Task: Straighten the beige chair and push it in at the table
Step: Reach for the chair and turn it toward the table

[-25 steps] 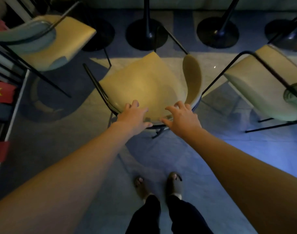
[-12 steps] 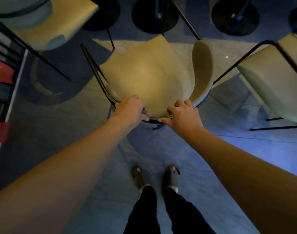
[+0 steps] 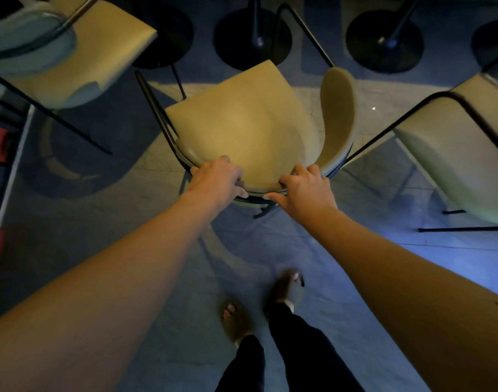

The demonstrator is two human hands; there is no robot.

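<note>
**Figure: Both hands gripping the backrest of the beige chair, a step under way**

The beige chair (image 3: 242,128) stands in the middle of the view, its seat skewed so that one front corner points toward the black table pedestal (image 3: 255,29) beyond it. The left hand (image 3: 218,179) grips the curved top edge of the backrest, fingers curled over the rim and thumb beneath. The right hand (image 3: 301,188) holds the same rim a little further along, fingers hooked over the edge and thumb stretched out along its underside. One second earlier both hands hovered spread above the rim without closing on it; half a second earlier they had just settled onto it. Since then the grip has tightened, the chair fills more of the view, and the right foot (image 3: 289,287) is lifted and blurred ahead of the left foot (image 3: 233,318) (a forward step, to judge by the blur). Read together, these changes suggest that reaching is finished and the push or turn is beginning. The seat is not yet square to the pedestal, so the straightening seems largely undone, and the chair is not yet tucked in. A second beige chair (image 3: 81,49) stands near on the left and a third chair (image 3: 454,148) near on the right, their black frames leaving only a modest corridor for the turn. Whether the chair's legs are sliding cannot be told here.
</note>
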